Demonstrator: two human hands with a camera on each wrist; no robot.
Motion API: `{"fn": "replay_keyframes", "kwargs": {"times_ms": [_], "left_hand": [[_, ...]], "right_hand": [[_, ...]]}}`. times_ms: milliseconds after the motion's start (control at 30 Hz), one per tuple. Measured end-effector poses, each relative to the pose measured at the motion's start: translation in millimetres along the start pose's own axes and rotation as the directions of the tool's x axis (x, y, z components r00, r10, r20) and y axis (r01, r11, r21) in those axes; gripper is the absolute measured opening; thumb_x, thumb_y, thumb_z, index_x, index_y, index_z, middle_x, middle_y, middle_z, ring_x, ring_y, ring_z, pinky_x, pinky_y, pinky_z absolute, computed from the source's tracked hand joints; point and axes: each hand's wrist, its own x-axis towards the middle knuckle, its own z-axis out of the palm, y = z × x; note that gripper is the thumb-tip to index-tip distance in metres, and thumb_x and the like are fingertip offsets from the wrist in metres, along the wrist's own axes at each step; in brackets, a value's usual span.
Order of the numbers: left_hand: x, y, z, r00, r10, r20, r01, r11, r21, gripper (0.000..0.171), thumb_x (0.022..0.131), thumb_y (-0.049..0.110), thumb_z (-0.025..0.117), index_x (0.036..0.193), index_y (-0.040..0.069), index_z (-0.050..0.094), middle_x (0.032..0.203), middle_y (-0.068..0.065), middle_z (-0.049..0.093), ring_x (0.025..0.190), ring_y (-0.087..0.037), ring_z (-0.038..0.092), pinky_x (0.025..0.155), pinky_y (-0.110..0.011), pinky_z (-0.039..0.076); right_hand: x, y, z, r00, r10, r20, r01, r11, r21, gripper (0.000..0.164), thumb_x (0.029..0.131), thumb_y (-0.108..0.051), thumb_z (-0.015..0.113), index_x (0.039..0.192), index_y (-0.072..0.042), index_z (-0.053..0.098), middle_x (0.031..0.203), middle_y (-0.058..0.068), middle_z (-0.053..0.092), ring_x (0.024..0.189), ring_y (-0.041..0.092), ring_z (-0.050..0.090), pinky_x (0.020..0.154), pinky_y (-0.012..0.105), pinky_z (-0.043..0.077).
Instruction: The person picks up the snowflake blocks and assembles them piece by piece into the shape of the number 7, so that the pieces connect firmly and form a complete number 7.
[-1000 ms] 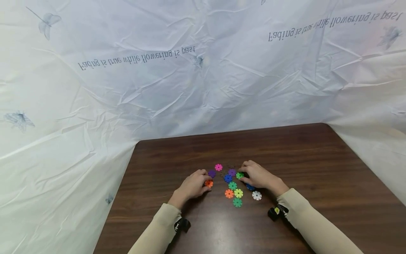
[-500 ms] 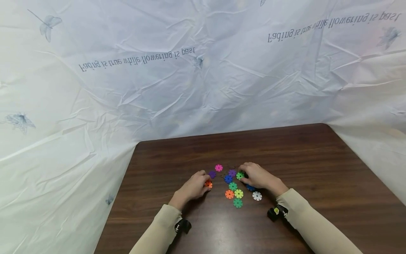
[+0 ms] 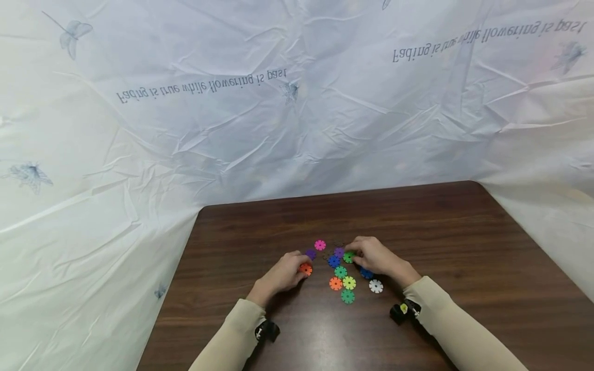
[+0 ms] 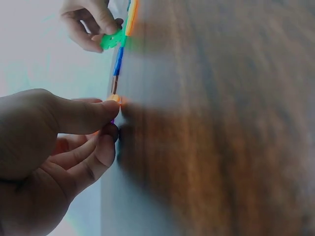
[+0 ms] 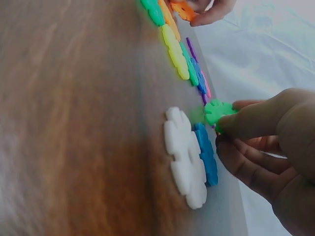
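Note:
My right hand [image 3: 375, 256] pinches a bright green notched plastic disc [image 5: 217, 112] between thumb and fingers, tilted up above the table in the right wrist view. My left hand [image 3: 281, 273] holds an orange notched disc [image 3: 306, 269] by its left side; the thumb and fingertips cover part of it. Just beyond the left fingers lies a purple disc [image 3: 310, 254]. Another purple disc [image 3: 339, 252] and a dark blue disc [image 3: 333, 261] sit left of the green one. A blue disc [image 5: 205, 154] lies partly under my right hand in the head view, with a white disc [image 5: 184, 157] nearer me.
Between the hands, a teal-green disc [image 3: 341, 271], an orange disc [image 3: 335, 283], a yellow disc [image 3: 349, 282] and a second teal-green disc [image 3: 347, 296] run toward me. A pink disc [image 3: 320, 245] lies farther back. White printed sheeting [image 3: 297, 129] hangs behind the brown wooden table [image 3: 260, 221].
My right hand has shifted slightly left with the green disc, toward the purple and dark blue discs. The left hand has barely moved and keeps hold of the orange disc.

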Motion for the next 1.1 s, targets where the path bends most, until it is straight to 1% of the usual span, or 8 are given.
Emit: {"fn": "replay_keyframes", "kwargs": {"times_ms": [133, 300, 500, 567, 700, 800, 933, 1100], "left_hand": [[0.2, -3.1, 2.2, 0.999, 0.025, -0.035, -0.028, 0.998, -0.064, 0.021, 0.090, 0.003, 0.065, 0.108, 0.012, 0.072, 0.096, 0.000, 0.068, 0.082, -0.008, 0.061, 0.072, -0.022, 0.052], [0.6, -3.4, 1.0, 0.998, 0.001, -0.069, -0.008, 0.995, -0.097, 0.021, 0.092, 0.006, 0.063, 0.107, 0.016, 0.074, 0.093, 0.004, 0.069, 0.074, -0.004, 0.055, 0.067, -0.019, 0.048], [1.3, -1.8, -1.7, 0.995, -0.018, -0.099, 0.003, 0.989, -0.146, 0.020, 0.091, 0.007, 0.064, 0.105, 0.015, 0.074, 0.090, 0.004, 0.067, 0.073, -0.005, 0.053, 0.065, -0.019, 0.047], [1.6, -1.5, -1.8, 0.993, -0.031, -0.115, 0.011, 0.984, -0.176, 0.020, 0.091, 0.006, 0.064, 0.105, 0.014, 0.074, 0.090, 0.003, 0.067, 0.072, -0.006, 0.053, 0.065, -0.020, 0.048], [2.6, -0.7, -1.0, 0.986, -0.075, -0.148, 0.039, 0.971, -0.234, 0.019, 0.091, 0.007, 0.065, 0.107, 0.012, 0.073, 0.094, 0.002, 0.068, 0.073, -0.006, 0.055, 0.067, -0.026, 0.053], [3.1, 0.5, -0.6, 0.981, -0.103, -0.168, 0.057, 0.965, -0.256, 0.019, 0.090, 0.008, 0.066, 0.108, 0.011, 0.073, 0.097, 0.001, 0.070, 0.077, -0.006, 0.058, 0.071, -0.028, 0.055], [3.2, 2.4, -1.2, 0.976, -0.126, -0.179, 0.073, 0.958, -0.276, 0.019, 0.090, 0.008, 0.067, 0.109, 0.010, 0.072, 0.099, 0.001, 0.071, 0.079, -0.007, 0.061, 0.072, -0.025, 0.055], [4.5, 4.5, -2.3, 0.973, -0.144, -0.181, 0.083, 0.948, -0.308, 0.019, 0.090, 0.009, 0.068, 0.108, 0.009, 0.072, 0.097, 0.001, 0.071, 0.078, -0.007, 0.062, 0.069, -0.022, 0.054]], "right_hand": [[-0.3, 2.1, 1.4, 0.999, -0.021, -0.050, 0.023, 0.998, 0.055, 0.024, 0.087, -0.003, 0.070, 0.111, -0.009, 0.073, 0.100, 0.003, 0.069, 0.077, 0.006, 0.061, 0.061, 0.022, 0.050], [-0.1, 4.2, 1.6, 0.995, -0.023, -0.101, 0.033, 0.994, 0.100, 0.023, 0.088, -0.004, 0.069, 0.108, -0.011, 0.075, 0.099, 0.001, 0.069, 0.077, 0.005, 0.060, 0.060, 0.022, 0.049], [0.9, 4.8, 0.5, 0.991, -0.023, -0.134, 0.040, 0.991, 0.127, 0.021, 0.087, -0.004, 0.070, 0.106, -0.011, 0.075, 0.100, 0.001, 0.070, 0.077, 0.005, 0.061, 0.058, 0.022, 0.047], [1.4, 4.4, 0.1, 0.990, -0.015, -0.143, 0.034, 0.990, 0.137, 0.021, 0.087, -0.004, 0.070, 0.106, -0.012, 0.076, 0.100, 0.000, 0.070, 0.074, 0.004, 0.060, 0.057, 0.021, 0.046], [2.3, 3.2, -0.5, 0.985, 0.008, -0.171, 0.020, 0.987, 0.158, 0.020, 0.085, -0.004, 0.072, 0.103, -0.014, 0.076, 0.098, 0.000, 0.071, 0.067, 0.002, 0.056, 0.054, 0.021, 0.045], [3.4, 1.9, -0.9, 0.980, 0.023, -0.198, 0.012, 0.984, 0.176, 0.020, 0.083, -0.004, 0.074, 0.100, -0.014, 0.076, 0.095, -0.001, 0.073, 0.070, 0.003, 0.060, 0.057, 0.022, 0.049], [5.7, -0.7, -2.3, 0.975, 0.055, -0.215, -0.012, 0.980, 0.197, 0.017, 0.082, -0.005, 0.075, 0.096, -0.015, 0.076, 0.091, -0.003, 0.073, 0.077, 0.005, 0.064, 0.063, 0.024, 0.053], [7.8, -2.7, -4.0, 0.971, 0.108, -0.213, -0.061, 0.975, 0.214, 0.013, 0.083, -0.009, 0.076, 0.092, -0.018, 0.076, 0.088, -0.007, 0.072, 0.077, 0.006, 0.065, 0.065, 0.024, 0.053]]}}
